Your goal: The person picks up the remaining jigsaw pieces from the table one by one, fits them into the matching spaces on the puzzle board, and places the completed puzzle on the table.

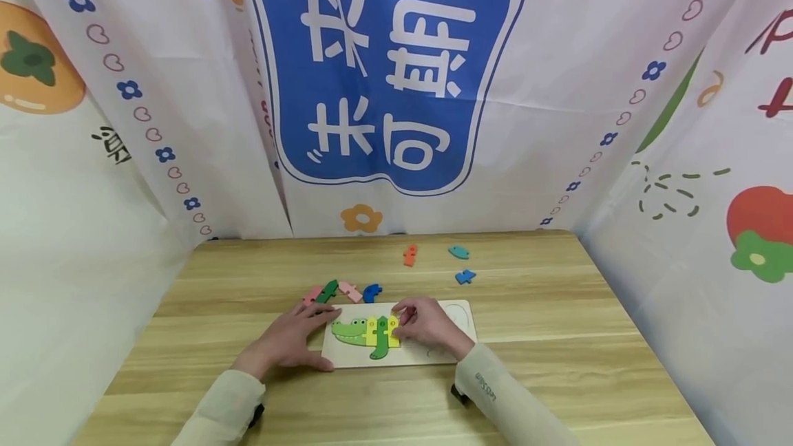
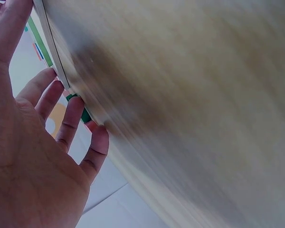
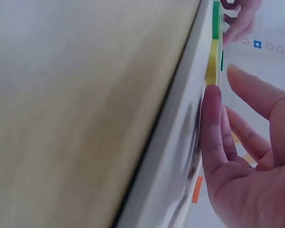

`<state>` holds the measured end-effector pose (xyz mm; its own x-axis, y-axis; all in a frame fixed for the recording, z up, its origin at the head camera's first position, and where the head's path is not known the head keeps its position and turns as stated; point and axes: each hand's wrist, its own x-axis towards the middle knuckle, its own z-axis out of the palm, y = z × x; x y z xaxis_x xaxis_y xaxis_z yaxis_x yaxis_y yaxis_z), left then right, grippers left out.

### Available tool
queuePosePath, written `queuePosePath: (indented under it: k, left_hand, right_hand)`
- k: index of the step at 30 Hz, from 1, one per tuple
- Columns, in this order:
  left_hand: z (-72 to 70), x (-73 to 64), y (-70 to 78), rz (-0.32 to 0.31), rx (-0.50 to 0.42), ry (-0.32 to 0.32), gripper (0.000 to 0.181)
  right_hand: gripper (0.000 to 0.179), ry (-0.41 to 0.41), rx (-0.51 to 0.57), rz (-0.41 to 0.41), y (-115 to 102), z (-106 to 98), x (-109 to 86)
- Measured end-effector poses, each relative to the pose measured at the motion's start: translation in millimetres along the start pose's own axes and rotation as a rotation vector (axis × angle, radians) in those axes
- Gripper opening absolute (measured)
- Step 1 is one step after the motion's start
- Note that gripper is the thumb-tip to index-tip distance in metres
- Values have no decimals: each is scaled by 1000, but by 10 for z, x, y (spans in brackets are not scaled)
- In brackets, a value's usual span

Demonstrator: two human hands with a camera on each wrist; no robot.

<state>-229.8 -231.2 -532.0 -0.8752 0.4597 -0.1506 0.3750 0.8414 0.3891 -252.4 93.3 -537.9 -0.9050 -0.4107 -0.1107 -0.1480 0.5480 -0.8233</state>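
Note:
A pale puzzle board [image 1: 427, 358] lies on the table with a green crocodile head piece [image 1: 350, 331] at its left. Right of the head, a yellow piece [image 1: 372, 325], a green piece [image 1: 381, 339] with a leg and a second yellow piece [image 1: 393, 341] stand in a row. My left hand [image 1: 288, 339] rests at the board's left end, fingers spread, thumb by the lower corner. Over the board, my right hand [image 1: 427, 325] has one fingertip [image 3: 212, 92] against the second yellow piece. Another fingertip is apart from it.
Beyond the board's upper left lie two pink pieces [image 1: 350, 292], a dark green piece [image 1: 327, 291] and a blue piece [image 1: 372, 292]. Farther back are an orange piece [image 1: 409, 255], a teal piece [image 1: 458, 252] and another blue piece [image 1: 464, 277]. Printed cloth surrounds the wooden table [image 1: 248, 281].

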Motion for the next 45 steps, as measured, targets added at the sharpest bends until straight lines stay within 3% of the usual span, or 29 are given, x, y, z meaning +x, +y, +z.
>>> queuePosePath:
  k: [7, 15, 24, 33, 40, 45]
  left_hand:
    - [2, -13, -29, -19, -5, -13, 102]
    - [-29, -21, -55, -7, 10, -6, 103]
    - [-14, -25, -40, -26, -14, -5, 102]
    - [-14, -13, -4, -12, -13, -13, 102]
    - [10, -27, -22, -8, -1, -6, 102]
    - [-7, -48, -26, 15, -1, 1, 103]
  right_hand:
    - [41, 109, 20, 9, -2, -176, 146]
    - [61, 243, 42, 51, 74, -444, 566]
    - [89, 247, 88, 128, 276, -507, 991]
    - [96, 249, 31, 158, 309, -508, 1104]
    - [86, 282, -51, 190, 327, -444, 1146]
    - [77, 304, -49, 181, 298, -423, 1172]
